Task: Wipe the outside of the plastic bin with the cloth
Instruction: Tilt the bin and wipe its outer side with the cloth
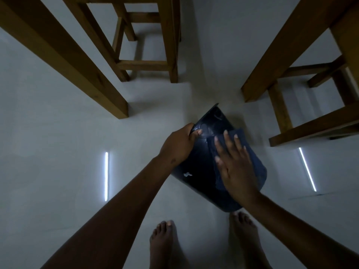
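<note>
A dark blue plastic bin [200, 171] is tilted on the pale floor in front of my bare feet, its outer wall facing up. My left hand [179, 145] is shut on the bin's edge at its far left end and holds it at a slant. A dark blue cloth [252, 162] lies spread over the right part of the bin's wall. My right hand [236, 166] rests flat on the cloth with fingers spread, pressing it against the bin. The bin's underside and inside are hidden.
Wooden furniture legs stand around: a thick beam [64, 55] at the left, a stool frame [147, 45] behind, another wooden frame [303, 78] at the right. My two bare feet [163, 241] are just below the bin. Light strips reflect on the glossy floor [58, 152].
</note>
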`<act>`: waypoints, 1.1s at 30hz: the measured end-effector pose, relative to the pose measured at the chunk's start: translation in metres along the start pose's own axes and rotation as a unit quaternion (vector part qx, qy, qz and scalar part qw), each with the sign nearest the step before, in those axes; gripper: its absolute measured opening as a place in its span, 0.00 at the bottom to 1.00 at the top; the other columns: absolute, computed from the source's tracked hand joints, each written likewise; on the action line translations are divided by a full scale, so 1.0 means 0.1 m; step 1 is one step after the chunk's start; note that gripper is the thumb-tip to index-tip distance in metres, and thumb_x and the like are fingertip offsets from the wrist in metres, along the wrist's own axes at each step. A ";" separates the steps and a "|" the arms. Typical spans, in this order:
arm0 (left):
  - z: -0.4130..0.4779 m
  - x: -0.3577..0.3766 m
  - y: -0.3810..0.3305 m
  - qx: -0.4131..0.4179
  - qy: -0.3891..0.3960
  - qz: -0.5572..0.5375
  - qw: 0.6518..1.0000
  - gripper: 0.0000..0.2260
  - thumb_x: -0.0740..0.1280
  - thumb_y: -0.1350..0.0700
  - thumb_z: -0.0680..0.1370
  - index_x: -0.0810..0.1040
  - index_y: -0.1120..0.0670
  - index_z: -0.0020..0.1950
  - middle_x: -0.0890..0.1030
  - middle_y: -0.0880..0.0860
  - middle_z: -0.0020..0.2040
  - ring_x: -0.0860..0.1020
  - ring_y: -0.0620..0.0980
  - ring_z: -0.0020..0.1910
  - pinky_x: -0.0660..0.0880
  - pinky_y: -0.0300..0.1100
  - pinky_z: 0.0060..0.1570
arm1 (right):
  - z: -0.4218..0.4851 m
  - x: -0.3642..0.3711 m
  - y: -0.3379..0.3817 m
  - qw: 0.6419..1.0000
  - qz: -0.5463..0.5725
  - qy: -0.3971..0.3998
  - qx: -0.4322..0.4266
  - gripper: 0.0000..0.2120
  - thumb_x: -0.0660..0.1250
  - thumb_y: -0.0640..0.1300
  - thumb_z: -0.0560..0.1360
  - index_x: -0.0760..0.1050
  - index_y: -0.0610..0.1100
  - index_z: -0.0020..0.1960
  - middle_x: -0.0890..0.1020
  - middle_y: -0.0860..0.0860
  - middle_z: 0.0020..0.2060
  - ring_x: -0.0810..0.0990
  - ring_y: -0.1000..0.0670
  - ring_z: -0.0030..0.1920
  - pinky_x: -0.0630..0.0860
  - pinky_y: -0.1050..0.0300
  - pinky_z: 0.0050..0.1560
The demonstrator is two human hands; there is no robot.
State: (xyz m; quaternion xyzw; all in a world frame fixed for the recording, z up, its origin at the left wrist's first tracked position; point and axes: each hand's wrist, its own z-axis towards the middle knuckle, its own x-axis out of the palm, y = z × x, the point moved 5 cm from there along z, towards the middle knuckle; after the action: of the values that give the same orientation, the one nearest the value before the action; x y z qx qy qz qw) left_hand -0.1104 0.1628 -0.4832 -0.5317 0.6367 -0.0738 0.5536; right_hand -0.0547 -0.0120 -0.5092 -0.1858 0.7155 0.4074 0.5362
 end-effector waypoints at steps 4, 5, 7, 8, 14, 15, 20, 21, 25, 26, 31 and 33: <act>0.05 -0.01 -0.08 -0.004 -0.011 0.006 1.000 0.15 0.56 0.44 0.82 0.75 0.53 0.55 0.83 0.56 0.52 0.80 0.56 0.47 0.73 0.44 0.45 | -0.27 0.11 0.23 0.992 -0.078 0.025 -0.098 0.25 0.49 0.53 0.80 0.50 0.55 0.77 0.52 0.49 0.78 0.46 0.42 0.77 0.52 0.39 0.72; 0.07 -0.02 -0.12 -0.008 -0.016 0.005 1.000 0.15 0.56 0.45 0.82 0.75 0.54 0.56 0.82 0.56 0.52 0.79 0.56 0.49 0.72 0.43 0.44 | -0.20 0.08 0.24 0.992 -0.073 0.021 -0.101 0.25 0.48 0.53 0.80 0.52 0.54 0.77 0.52 0.49 0.78 0.47 0.42 0.77 0.52 0.40 0.72; 0.10 -0.03 -0.14 -0.022 -0.015 -0.004 1.000 0.16 0.56 0.46 0.82 0.75 0.56 0.57 0.81 0.57 0.53 0.78 0.55 0.48 0.68 0.41 0.44 | 0.03 0.00 0.20 0.997 -0.026 0.008 -0.073 0.24 0.47 0.53 0.81 0.53 0.54 0.77 0.53 0.50 0.78 0.48 0.45 0.77 0.53 0.43 0.73; 0.10 -0.04 -0.13 -0.024 -0.008 -0.010 1.000 0.16 0.55 0.46 0.82 0.74 0.56 0.58 0.81 0.58 0.54 0.77 0.53 0.47 0.67 0.41 0.44 | 0.16 -0.04 0.15 0.999 0.006 0.002 -0.050 0.24 0.46 0.53 0.81 0.53 0.54 0.77 0.53 0.51 0.78 0.49 0.46 0.77 0.54 0.43 0.73; 0.05 -0.04 -0.07 -0.030 0.007 0.011 0.999 0.16 0.55 0.46 0.82 0.74 0.57 0.57 0.81 0.58 0.53 0.76 0.53 0.45 0.67 0.41 0.43 | -0.09 0.06 0.26 0.999 -0.009 0.016 -0.040 0.25 0.46 0.54 0.81 0.50 0.55 0.77 0.51 0.51 0.78 0.46 0.43 0.77 0.53 0.40 0.73; 0.07 -0.04 -0.08 -0.031 0.010 0.016 0.999 0.16 0.56 0.46 0.82 0.74 0.56 0.57 0.81 0.58 0.52 0.76 0.52 0.45 0.67 0.41 0.43 | -0.20 0.10 0.34 0.996 -0.040 0.027 -0.081 0.25 0.48 0.54 0.81 0.50 0.55 0.77 0.51 0.50 0.78 0.46 0.42 0.77 0.53 0.39 0.73; 0.02 -0.11 -0.13 -0.008 0.032 -0.050 0.998 0.12 0.58 0.48 0.82 0.74 0.54 0.58 0.79 0.50 0.48 0.77 0.47 0.44 0.69 0.36 0.38 | 0.10 0.00 0.20 0.997 -0.003 0.012 -0.072 0.24 0.46 0.53 0.82 0.50 0.56 0.77 0.52 0.53 0.78 0.47 0.45 0.77 0.54 0.44 0.73; -0.03 -0.12 -0.09 -0.001 0.035 -0.061 0.998 0.11 0.57 0.48 0.82 0.73 0.52 0.59 0.78 0.47 0.48 0.77 0.44 0.44 0.69 0.30 0.38 | 0.21 -0.04 0.10 0.999 0.026 0.006 -0.038 0.24 0.46 0.54 0.82 0.51 0.56 0.77 0.52 0.52 0.78 0.47 0.45 0.77 0.56 0.43 0.73; -0.11 -0.10 0.00 0.022 0.027 -0.022 0.999 0.14 0.54 0.45 0.82 0.74 0.50 0.59 0.80 0.49 0.52 0.78 0.46 0.48 0.69 0.34 0.44 | 0.24 -0.05 -0.07 0.997 0.070 -0.006 0.028 0.25 0.44 0.55 0.81 0.51 0.54 0.77 0.52 0.52 0.78 0.48 0.46 0.77 0.57 0.40 0.73; -0.09 -0.09 -0.02 0.023 0.021 -0.017 0.999 0.15 0.54 0.45 0.82 0.74 0.51 0.59 0.81 0.51 0.53 0.78 0.48 0.49 0.69 0.36 0.45 | 0.12 -0.02 -0.01 0.999 0.039 0.000 0.016 0.25 0.44 0.55 0.81 0.49 0.55 0.77 0.50 0.52 0.78 0.46 0.45 0.77 0.54 0.40 0.74; 0.01 -0.09 -0.12 0.021 0.011 -0.017 1.000 0.13 0.54 0.48 0.83 0.75 0.53 0.58 0.82 0.54 0.55 0.78 0.51 0.50 0.69 0.39 0.48 | -0.13 0.09 0.26 0.987 -0.085 0.022 -0.137 0.25 0.49 0.52 0.80 0.50 0.57 0.77 0.50 0.51 0.78 0.45 0.42 0.77 0.52 0.41 0.73; 0.02 -0.08 -0.14 0.021 0.009 -0.012 1.000 0.13 0.54 0.49 0.83 0.74 0.53 0.57 0.81 0.54 0.54 0.78 0.51 0.49 0.69 0.40 0.46 | 0.14 -0.03 0.10 0.997 -0.019 0.005 -0.077 0.24 0.47 0.52 0.81 0.51 0.56 0.77 0.53 0.52 0.78 0.48 0.45 0.77 0.55 0.41 0.73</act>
State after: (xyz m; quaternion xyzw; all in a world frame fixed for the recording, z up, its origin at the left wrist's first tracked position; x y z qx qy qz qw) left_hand -0.1021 0.1635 -0.4694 -0.5272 0.6335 -0.0984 0.5578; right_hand -0.0522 0.0046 -0.5036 -0.2424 0.6813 0.4498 0.5242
